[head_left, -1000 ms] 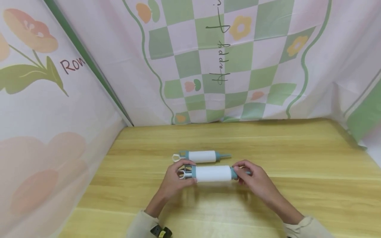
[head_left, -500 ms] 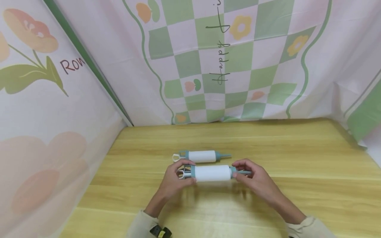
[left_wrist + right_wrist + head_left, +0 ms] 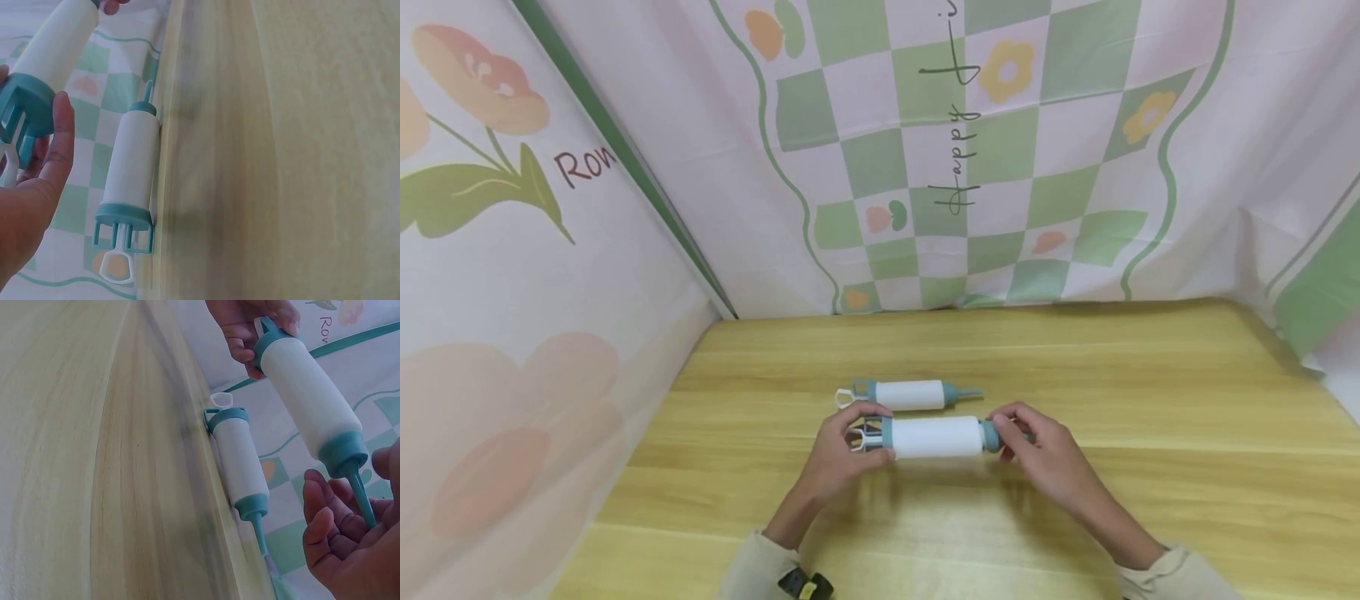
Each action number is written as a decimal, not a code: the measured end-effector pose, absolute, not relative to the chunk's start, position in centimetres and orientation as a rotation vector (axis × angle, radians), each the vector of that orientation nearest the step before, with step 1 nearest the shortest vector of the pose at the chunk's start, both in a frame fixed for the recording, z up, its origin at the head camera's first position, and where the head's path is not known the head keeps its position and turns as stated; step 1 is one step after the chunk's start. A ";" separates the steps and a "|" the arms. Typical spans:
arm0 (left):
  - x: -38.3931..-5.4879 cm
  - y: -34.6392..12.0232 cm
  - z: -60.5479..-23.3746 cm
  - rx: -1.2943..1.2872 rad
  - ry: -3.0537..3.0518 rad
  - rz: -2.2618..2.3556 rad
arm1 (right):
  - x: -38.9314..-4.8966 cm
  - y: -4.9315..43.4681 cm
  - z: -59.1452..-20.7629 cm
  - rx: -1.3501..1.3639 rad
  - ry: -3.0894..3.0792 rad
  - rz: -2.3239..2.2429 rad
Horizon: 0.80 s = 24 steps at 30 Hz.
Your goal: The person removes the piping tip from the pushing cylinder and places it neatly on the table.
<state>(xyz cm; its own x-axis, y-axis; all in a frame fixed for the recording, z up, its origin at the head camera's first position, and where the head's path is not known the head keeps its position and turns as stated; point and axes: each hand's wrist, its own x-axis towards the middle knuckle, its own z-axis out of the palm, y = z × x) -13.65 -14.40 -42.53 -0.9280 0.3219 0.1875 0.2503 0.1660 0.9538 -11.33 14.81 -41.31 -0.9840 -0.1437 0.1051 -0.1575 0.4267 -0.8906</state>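
A large white syringe with teal ends is held level above the table, its nozzle to the right. My left hand grips the teal collar at its plunger end, thumb and fingers on opposite sides; the white pull ring pokes out between them. At the other end, my right hand has thumb and fingers curled round the teal nozzle cap. In the right wrist view the thin nozzle lies between those fingers. Just behind, a second similar syringe lies on the table.
The wooden table extends to both sides and in front of the hands. Patterned cloth hangs along its back edge, and more printed cloth stands at the left.
Half a second ago my right fingers were spread off the nozzle cap, with the nozzle showing; now they close round it again. The left hand and the second syringe stay put.
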 end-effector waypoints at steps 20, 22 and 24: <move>-13.4 -14.8 -42.5 0.594 2.343 1.925 | -11.6 15.3 -42.1 0.524 -2.461 1.827; -13.4 -14.8 -42.6 0.605 2.338 1.933 | -11.6 15.3 -42.1 0.527 -2.462 1.830; -13.4 -14.8 -42.6 0.610 2.330 1.944 | -11.6 15.3 -42.1 0.515 -2.473 1.825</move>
